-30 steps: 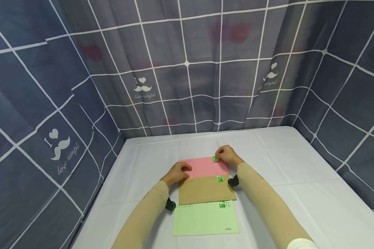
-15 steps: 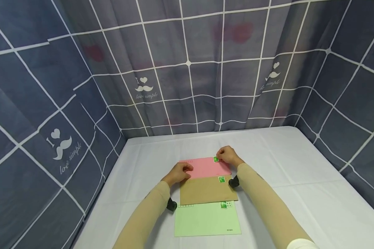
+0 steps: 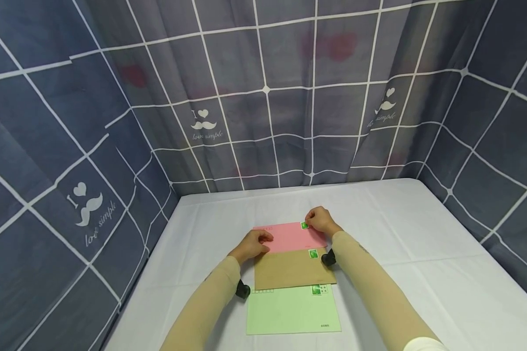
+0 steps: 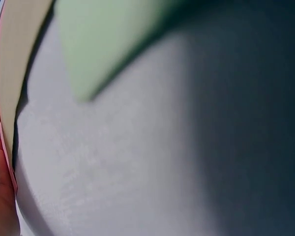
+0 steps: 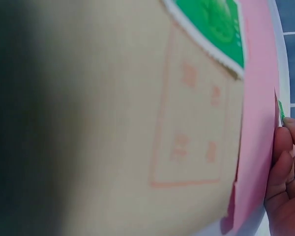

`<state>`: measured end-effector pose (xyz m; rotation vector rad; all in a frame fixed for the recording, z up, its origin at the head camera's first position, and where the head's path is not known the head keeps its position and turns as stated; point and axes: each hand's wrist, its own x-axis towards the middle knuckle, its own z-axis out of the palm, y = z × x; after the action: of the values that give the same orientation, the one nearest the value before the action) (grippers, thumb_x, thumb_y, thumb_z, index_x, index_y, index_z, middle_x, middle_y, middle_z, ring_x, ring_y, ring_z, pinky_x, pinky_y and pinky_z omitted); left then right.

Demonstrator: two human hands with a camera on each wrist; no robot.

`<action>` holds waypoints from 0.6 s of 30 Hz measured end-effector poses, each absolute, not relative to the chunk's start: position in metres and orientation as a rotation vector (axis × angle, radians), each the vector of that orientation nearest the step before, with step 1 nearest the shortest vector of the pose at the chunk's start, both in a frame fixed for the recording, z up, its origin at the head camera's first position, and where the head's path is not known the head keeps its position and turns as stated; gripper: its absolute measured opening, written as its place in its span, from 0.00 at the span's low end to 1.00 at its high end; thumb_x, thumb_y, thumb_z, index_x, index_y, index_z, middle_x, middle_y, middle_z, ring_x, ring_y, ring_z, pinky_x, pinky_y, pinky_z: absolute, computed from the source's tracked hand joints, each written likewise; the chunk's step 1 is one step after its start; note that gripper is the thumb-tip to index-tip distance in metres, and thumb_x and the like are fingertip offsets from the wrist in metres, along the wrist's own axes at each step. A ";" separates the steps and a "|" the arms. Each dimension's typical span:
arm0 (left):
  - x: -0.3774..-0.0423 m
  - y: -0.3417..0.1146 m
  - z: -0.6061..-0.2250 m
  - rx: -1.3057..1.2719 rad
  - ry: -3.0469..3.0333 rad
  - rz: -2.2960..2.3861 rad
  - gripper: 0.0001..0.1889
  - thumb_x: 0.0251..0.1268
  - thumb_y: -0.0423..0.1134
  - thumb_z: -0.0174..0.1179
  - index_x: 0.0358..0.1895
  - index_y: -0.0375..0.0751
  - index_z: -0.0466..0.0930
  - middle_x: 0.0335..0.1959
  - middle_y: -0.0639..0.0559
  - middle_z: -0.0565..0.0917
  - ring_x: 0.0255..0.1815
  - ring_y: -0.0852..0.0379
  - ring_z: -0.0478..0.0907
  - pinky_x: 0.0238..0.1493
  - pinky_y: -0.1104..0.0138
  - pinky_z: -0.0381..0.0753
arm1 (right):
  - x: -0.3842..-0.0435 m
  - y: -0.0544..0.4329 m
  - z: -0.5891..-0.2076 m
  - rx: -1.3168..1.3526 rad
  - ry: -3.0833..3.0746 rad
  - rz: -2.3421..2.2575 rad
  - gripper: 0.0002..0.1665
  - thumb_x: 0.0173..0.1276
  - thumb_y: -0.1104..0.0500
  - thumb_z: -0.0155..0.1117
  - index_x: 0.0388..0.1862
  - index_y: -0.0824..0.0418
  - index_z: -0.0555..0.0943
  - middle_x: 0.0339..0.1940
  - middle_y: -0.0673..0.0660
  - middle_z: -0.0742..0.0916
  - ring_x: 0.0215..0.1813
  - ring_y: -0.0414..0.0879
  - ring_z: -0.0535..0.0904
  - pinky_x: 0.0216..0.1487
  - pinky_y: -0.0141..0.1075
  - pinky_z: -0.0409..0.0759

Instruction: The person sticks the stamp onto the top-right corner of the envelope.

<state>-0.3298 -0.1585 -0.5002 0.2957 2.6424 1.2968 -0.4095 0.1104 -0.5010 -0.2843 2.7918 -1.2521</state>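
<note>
A pink envelope (image 3: 290, 239) lies farthest back, its near edge meeting a brown envelope (image 3: 290, 271). My left hand (image 3: 251, 244) rests on the pink envelope's left part, fingers loosely bent, also visible at the edge of the left wrist view. At that envelope's upper right corner, my right hand (image 3: 322, 220) pinches a small green stamp (image 3: 304, 225) between thumb and fingers. The stamp peeks out beyond the fingertips in the right wrist view. Whether its whole back touches the paper cannot be seen. The brown envelope bears another green stamp (image 3: 314, 254) at its upper right.
Nearest the body lies a light green envelope (image 3: 294, 312) with a green stamp (image 3: 316, 289). A white cloth (image 3: 421, 273) covers the table. Dark grid-patterned curtains (image 3: 285, 112) enclose the back and both sides. Black wrist cameras (image 3: 243, 291) hang beneath the wrists.
The head view has shifted slightly. The right hand stays at the pink envelope's corner with the stamp, and the left hand keeps its place.
</note>
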 end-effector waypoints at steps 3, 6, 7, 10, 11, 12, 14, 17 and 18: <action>-0.331 -0.158 -0.501 0.293 2.649 1.282 0.14 0.56 0.22 0.67 0.46 0.36 0.84 0.48 0.45 0.84 0.46 0.54 0.76 0.55 0.60 0.78 | -0.409 0.110 -0.502 -0.276 2.800 -1.241 0.06 0.66 0.65 0.66 0.31 0.65 0.87 0.26 0.56 0.87 0.31 0.45 0.79 0.36 0.34 0.77; -0.332 -0.158 -0.502 0.280 2.655 1.268 0.14 0.56 0.23 0.68 0.47 0.37 0.84 0.47 0.46 0.84 0.45 0.55 0.75 0.54 0.62 0.78 | -0.410 0.109 -0.502 -0.269 2.812 -1.235 0.06 0.66 0.65 0.65 0.30 0.65 0.87 0.26 0.56 0.87 0.31 0.45 0.79 0.36 0.34 0.77; -0.332 -0.158 -0.502 0.276 2.656 1.267 0.15 0.56 0.23 0.68 0.47 0.37 0.84 0.47 0.46 0.84 0.45 0.55 0.75 0.53 0.62 0.78 | -0.410 0.109 -0.502 -0.264 2.819 -1.234 0.07 0.66 0.65 0.65 0.30 0.65 0.87 0.26 0.56 0.87 0.31 0.45 0.79 0.36 0.34 0.76; -0.332 -0.158 -0.500 0.276 2.658 1.270 0.15 0.56 0.23 0.68 0.47 0.36 0.84 0.47 0.45 0.84 0.45 0.54 0.75 0.52 0.62 0.78 | -0.410 0.108 -0.501 -0.267 2.833 -1.232 0.07 0.65 0.66 0.64 0.29 0.65 0.87 0.27 0.56 0.87 0.32 0.46 0.79 0.36 0.34 0.76; -0.332 -0.158 -0.500 0.276 2.655 1.275 0.15 0.56 0.22 0.68 0.46 0.36 0.84 0.47 0.44 0.84 0.45 0.54 0.75 0.52 0.62 0.78 | -0.410 0.107 -0.501 -0.272 2.838 -1.230 0.07 0.65 0.66 0.64 0.29 0.65 0.87 0.27 0.57 0.87 0.32 0.46 0.79 0.36 0.33 0.76; -0.331 -0.158 -0.499 0.275 2.653 1.281 0.15 0.56 0.22 0.68 0.46 0.36 0.84 0.48 0.44 0.84 0.45 0.53 0.75 0.53 0.61 0.78 | -0.410 0.107 -0.501 -0.276 2.844 -1.226 0.07 0.64 0.66 0.63 0.28 0.65 0.87 0.27 0.57 0.87 0.32 0.46 0.79 0.35 0.34 0.76; -0.331 -0.158 -0.498 0.278 2.652 1.284 0.14 0.56 0.22 0.68 0.46 0.35 0.84 0.48 0.43 0.84 0.46 0.53 0.76 0.54 0.60 0.78 | -0.410 0.107 -0.500 -0.283 2.850 -1.223 0.08 0.64 0.67 0.63 0.28 0.65 0.86 0.27 0.57 0.87 0.31 0.46 0.79 0.35 0.34 0.76; -0.331 -0.158 -0.499 0.281 2.649 1.284 0.14 0.56 0.22 0.68 0.46 0.35 0.84 0.48 0.44 0.84 0.46 0.53 0.75 0.55 0.60 0.78 | -0.410 0.106 -0.501 -0.286 2.860 -1.211 0.08 0.64 0.67 0.63 0.27 0.65 0.86 0.26 0.57 0.87 0.31 0.46 0.79 0.35 0.34 0.76; -0.331 -0.158 -0.499 0.284 2.651 1.280 0.14 0.56 0.22 0.68 0.46 0.35 0.84 0.48 0.44 0.84 0.46 0.53 0.75 0.55 0.60 0.78 | -0.410 0.106 -0.501 -0.286 2.862 -1.207 0.08 0.64 0.67 0.63 0.27 0.65 0.86 0.26 0.57 0.87 0.31 0.46 0.79 0.35 0.34 0.76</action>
<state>-0.3310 -0.1578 -0.4991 0.2843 2.6506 1.2802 -0.4101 0.1057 -0.5010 -0.2856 2.8619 -1.2072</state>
